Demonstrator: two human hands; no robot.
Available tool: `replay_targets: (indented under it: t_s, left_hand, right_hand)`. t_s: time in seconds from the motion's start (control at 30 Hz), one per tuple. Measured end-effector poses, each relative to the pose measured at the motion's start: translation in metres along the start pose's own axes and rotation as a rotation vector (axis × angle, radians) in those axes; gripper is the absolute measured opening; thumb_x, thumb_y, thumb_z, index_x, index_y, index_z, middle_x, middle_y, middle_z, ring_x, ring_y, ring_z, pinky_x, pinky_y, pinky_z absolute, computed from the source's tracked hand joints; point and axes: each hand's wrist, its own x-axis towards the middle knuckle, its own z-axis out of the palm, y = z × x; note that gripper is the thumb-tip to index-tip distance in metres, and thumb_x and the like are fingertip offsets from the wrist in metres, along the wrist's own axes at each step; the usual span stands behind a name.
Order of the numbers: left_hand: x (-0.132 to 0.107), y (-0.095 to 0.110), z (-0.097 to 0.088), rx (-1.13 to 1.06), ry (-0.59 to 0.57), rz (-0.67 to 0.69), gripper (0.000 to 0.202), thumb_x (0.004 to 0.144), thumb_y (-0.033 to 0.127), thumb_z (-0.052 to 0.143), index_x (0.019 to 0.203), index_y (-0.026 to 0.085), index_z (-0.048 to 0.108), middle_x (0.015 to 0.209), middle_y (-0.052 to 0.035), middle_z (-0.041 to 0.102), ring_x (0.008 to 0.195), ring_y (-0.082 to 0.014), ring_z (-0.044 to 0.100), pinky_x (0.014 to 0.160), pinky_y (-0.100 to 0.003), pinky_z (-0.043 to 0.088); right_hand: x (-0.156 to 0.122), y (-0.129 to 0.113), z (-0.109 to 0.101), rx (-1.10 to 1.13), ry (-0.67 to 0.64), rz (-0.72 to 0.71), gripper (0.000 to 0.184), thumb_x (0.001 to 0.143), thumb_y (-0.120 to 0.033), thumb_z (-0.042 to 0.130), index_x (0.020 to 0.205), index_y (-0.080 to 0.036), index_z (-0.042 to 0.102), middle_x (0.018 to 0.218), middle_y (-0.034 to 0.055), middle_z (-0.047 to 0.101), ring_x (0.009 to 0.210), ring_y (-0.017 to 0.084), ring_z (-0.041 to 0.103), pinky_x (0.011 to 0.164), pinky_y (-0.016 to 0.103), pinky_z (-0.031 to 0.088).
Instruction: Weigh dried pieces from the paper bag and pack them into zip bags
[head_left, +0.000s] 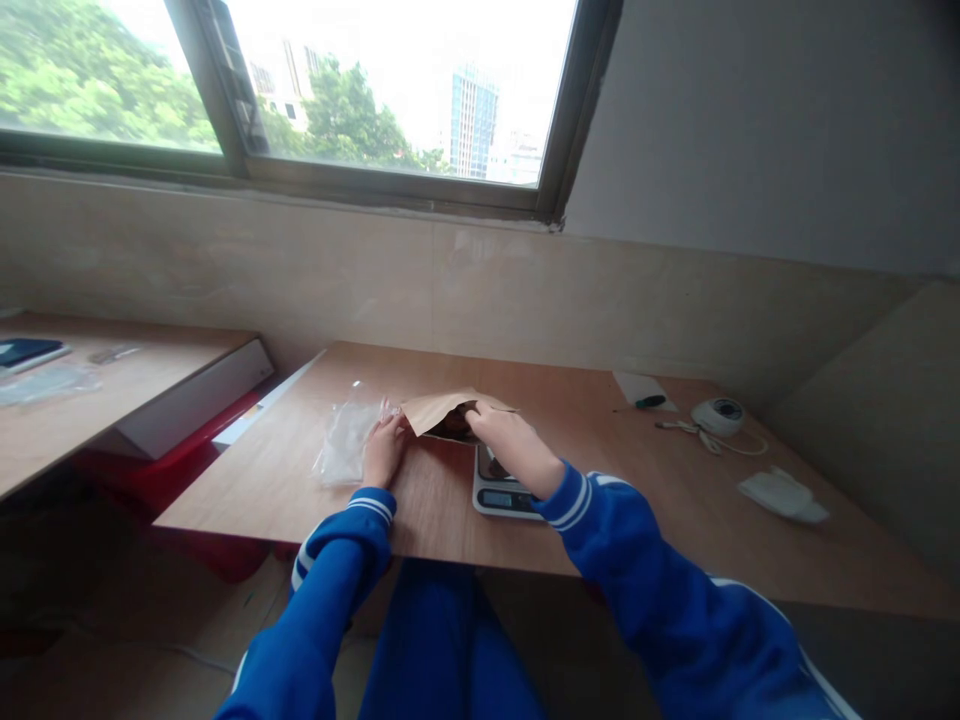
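Clear plastic bag (345,442) at nine o'clock, grey digital scale (497,494) under our right hand (511,442); our left hand (383,452) pinches the flat brown paper bag (435,408) at twelve, right grip hidden.

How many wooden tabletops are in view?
2. The near table lies straight ahead, bearing the scale and brown paper bag; the side table stands at left across a gap. More may lie outside the frame.

We note the brown paper bag (435,408): tan, upper flap lifted, dark contents showing, lying on the tabletop (675,520).
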Motion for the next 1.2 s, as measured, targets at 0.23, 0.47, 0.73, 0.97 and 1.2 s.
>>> replay_targets:
  t_s: [0.23, 0.47, 0.73, 0.97, 1.2]
  left_hand:
    - [-0.001, 0.006, -0.005, 0.001, -0.011, 0.0, 0.042, 0.083, 0.014, 0.042, 0.121, 0.022, 0.058, 0.124, -0.0104, 0.063, 0.113, -0.0261, 0.056, 0.098, -0.038, 0.043]
    - [-0.001, 0.005, -0.005, 0.003, -0.01, -0.018, 0.042, 0.082, 0.013, 0.044, 0.121, 0.022, 0.059, 0.121, -0.0106, 0.065, 0.11, -0.0262, 0.057, 0.095, -0.038, 0.045]
    - [0.0, 0.002, -0.002, 0.028, -0.015, 0.01, 0.039, 0.087, 0.016, 0.04, 0.12, 0.021, 0.059, 0.119, -0.0104, 0.065, 0.11, -0.0245, 0.057, 0.099, -0.039, 0.042]
    - [0.0, 0.002, -0.002, 0.038, -0.011, 0.022, 0.041, 0.087, 0.014, 0.039, 0.122, 0.022, 0.057, 0.121, -0.0105, 0.064, 0.115, -0.0257, 0.055, 0.099, -0.038, 0.042]
    - [0.0, 0.004, -0.004, 0.052, -0.012, 0.03, 0.04, 0.088, 0.015, 0.039, 0.121, 0.022, 0.059, 0.12, -0.0116, 0.064, 0.112, -0.0262, 0.057, 0.096, -0.038, 0.042]
  right_hand:
    - [0.021, -0.018, 0.004, -0.063, 0.041, -0.245, 0.025, 0.09, -0.005, 0.048, 0.106, -0.012, 0.066, 0.101, 0.0139, 0.071, 0.093, 0.028, 0.07, 0.073, 0.037, 0.056]
    - [0.038, -0.021, 0.026, -0.036, 0.114, -0.243, 0.018, 0.088, -0.008, 0.054, 0.089, -0.012, 0.071, 0.09, 0.0152, 0.074, 0.088, 0.029, 0.07, 0.069, 0.035, 0.054]
    - [0.036, -0.016, 0.031, -0.06, 0.132, -0.254, 0.021, 0.09, -0.008, 0.049, 0.092, -0.012, 0.07, 0.092, 0.0156, 0.074, 0.085, 0.028, 0.071, 0.066, 0.034, 0.052]
    - [0.032, -0.015, 0.034, -0.089, 0.121, -0.313, 0.023, 0.091, -0.009, 0.048, 0.099, -0.015, 0.069, 0.093, 0.0129, 0.074, 0.087, 0.025, 0.071, 0.068, 0.031, 0.051]
    - [0.031, -0.021, 0.036, -0.095, 0.094, -0.321, 0.025, 0.09, -0.006, 0.046, 0.095, -0.012, 0.07, 0.089, 0.0157, 0.074, 0.085, 0.027, 0.071, 0.067, 0.034, 0.051]
